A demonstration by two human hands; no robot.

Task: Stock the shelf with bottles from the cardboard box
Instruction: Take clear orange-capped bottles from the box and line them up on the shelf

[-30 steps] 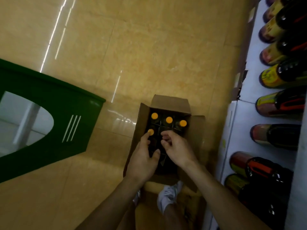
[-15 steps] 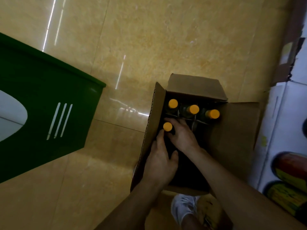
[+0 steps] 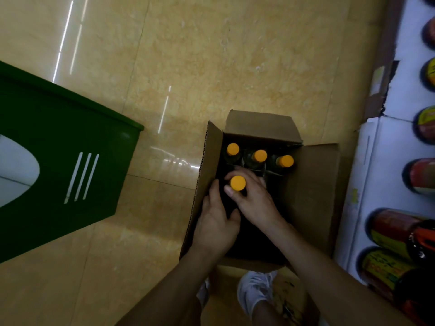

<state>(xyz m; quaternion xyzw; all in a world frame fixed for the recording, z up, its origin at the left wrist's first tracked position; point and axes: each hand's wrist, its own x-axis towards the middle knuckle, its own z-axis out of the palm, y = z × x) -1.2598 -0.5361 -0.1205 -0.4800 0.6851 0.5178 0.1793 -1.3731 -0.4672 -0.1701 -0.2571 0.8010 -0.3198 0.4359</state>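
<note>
R hand, i.e. the right hand (image 3: 255,201), is clamped round the neck of one bottle (image 3: 237,183), fingers curled just under its orange cap. The left hand (image 3: 215,228) sits at 7 o'clock from that cap, fingers up one side and thumb on the other side of the dark body, so it looks like a grasp on the same bottle lower down. That bottle stands upright inside the cardboard box (image 3: 313,196), near its L wall.

At 12 o'clock from the hands, a back row (image 3: 259,156) of 3 more orange-capped bottles stands in the box, touching or nearly so. At 3 o'clock, past the open R flap, is the white shelf (image 3: 388,161) w/ labelled shelf stock (image 3: 400,231) lying along it. At 9 o'clock, well apart, is a green unit (image 3: 58,184). At 6 o'clock a white shoe (image 3: 255,290) is on the tiled floor (image 3: 211,55).

Progress, as a judgement: the near part of the box shows no caps, so it's prob. mostly emptied. Left: 4 bottles at least, incl. the gripped one, which isn't out of the box yet.

Hard to see: box interior is v. dark, so bottle bodies, any dividers and the L fingertips blur together. Shelf is cut off at the R edge, so free slots and labels are unreadable.
</note>
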